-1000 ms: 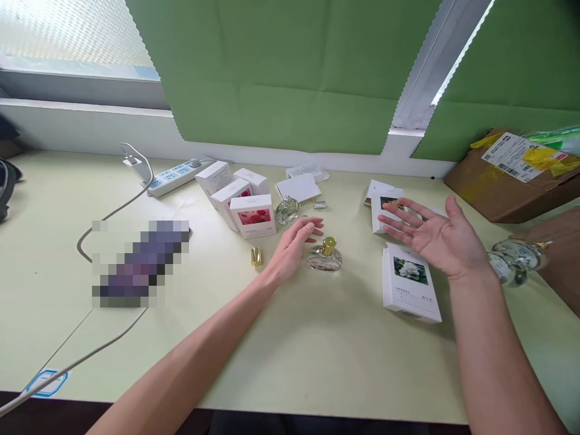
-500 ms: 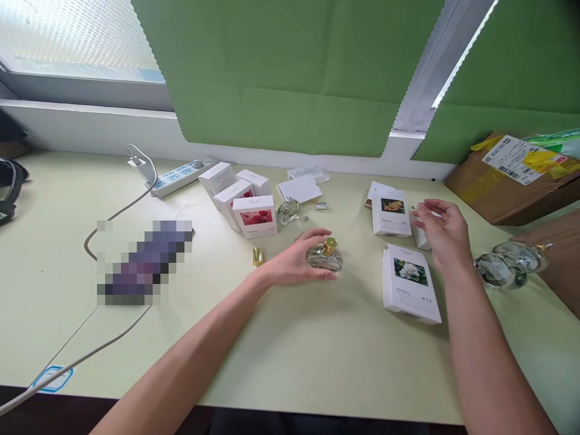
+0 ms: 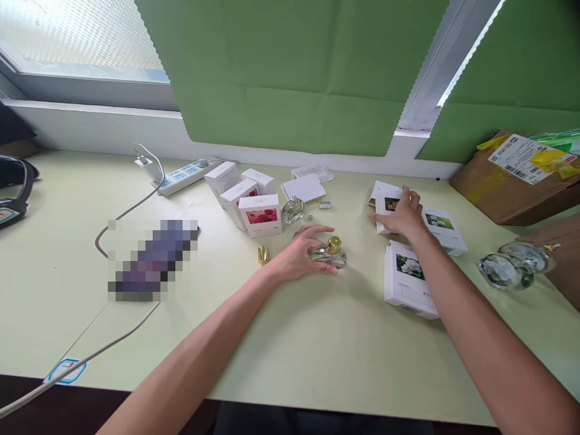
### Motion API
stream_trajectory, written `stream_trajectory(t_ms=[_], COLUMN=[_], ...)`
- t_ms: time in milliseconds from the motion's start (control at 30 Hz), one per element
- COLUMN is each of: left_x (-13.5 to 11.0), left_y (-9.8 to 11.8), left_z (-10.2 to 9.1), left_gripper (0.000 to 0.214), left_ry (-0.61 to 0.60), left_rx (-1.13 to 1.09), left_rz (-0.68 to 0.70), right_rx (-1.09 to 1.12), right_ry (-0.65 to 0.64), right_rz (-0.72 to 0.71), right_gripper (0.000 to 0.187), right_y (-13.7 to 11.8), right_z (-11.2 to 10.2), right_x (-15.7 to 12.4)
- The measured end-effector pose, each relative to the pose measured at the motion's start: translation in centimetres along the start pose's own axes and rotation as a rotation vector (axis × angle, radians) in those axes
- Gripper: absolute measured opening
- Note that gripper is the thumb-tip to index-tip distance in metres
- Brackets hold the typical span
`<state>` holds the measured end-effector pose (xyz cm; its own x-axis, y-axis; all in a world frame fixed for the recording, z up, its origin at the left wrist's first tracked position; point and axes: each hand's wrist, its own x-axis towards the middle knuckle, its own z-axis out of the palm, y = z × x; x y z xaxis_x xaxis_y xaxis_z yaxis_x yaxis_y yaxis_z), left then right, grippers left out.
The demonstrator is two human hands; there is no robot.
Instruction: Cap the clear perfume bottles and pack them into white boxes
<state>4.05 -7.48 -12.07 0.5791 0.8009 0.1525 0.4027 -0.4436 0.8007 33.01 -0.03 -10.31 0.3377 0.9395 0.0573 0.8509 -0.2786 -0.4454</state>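
Note:
On the table, my left hand (image 3: 296, 257) curves its thumb and fingers round a clear glass perfume bottle (image 3: 325, 258) with a gold cap (image 3: 334, 244). My right hand (image 3: 405, 214) reaches over a white perfume box (image 3: 384, 205) with a yellow-flower picture, its thumb at the left side and fingers at the top right, covering part of it. Under my right forearm lies a white box (image 3: 405, 289) with a white-flower picture. Another white box (image 3: 438, 222) with a flower on green sits just right of my hand.
Several rose-picture boxes (image 3: 260, 216) stand left of centre, beside a glass bottle (image 3: 293, 209). A loose gold cap (image 3: 263, 255) stands near my left wrist. Two glass bottles (image 3: 505, 270) are at right, before a cardboard carton (image 3: 502, 187). A cable (image 3: 129, 332) crosses at left.
My right hand has moved left from the green-picture box to the yellow-flower box, uncovering the former. My left hand stays round the bottle. The view has shifted slightly.

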Motion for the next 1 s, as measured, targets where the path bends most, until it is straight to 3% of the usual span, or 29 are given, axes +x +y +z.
stream_trajectory(t_ms=[200,333,433,567,667,1000], left_x=[0.1,0.1,0.2,0.4,0.4,0.2], left_y=[-0.7,-0.8,-0.9,-1.2,-1.2,0.7], left_z=[0.2,0.2,0.2,0.0,-0.4,-1.6], left_gripper=[0.037,0.037,0.034,0.034,0.038,0.034], left_ry=[0.040,0.062,0.099,0.154,0.203,0.396], left_rx=[0.044,0.063,0.050,0.001,-0.041,-0.209], left_rz=[0.040,0.038,0.030,-0.001,-0.067,-0.108], right_rx=[0.063,0.157,0.158,0.090,-0.011,-0.078], right_ry=[0.133,0.088,-0.024,-0.099,-0.137,-0.155], right_rz=[-0.090,-0.213,-0.295,-0.324,-0.278,-0.339], right_gripper=[0.117,0.117,0.115,0.102,0.095,0.092], right_y=[-0.9,-1.2,-1.4,-2.0,-2.8,-5.6], right_z=[-1.5,-3.9,-4.5,-3.6,-2.6,-1.0], right_x=[-1.1,-5.2,-9.6,-15.3,-17.7,-19.2])
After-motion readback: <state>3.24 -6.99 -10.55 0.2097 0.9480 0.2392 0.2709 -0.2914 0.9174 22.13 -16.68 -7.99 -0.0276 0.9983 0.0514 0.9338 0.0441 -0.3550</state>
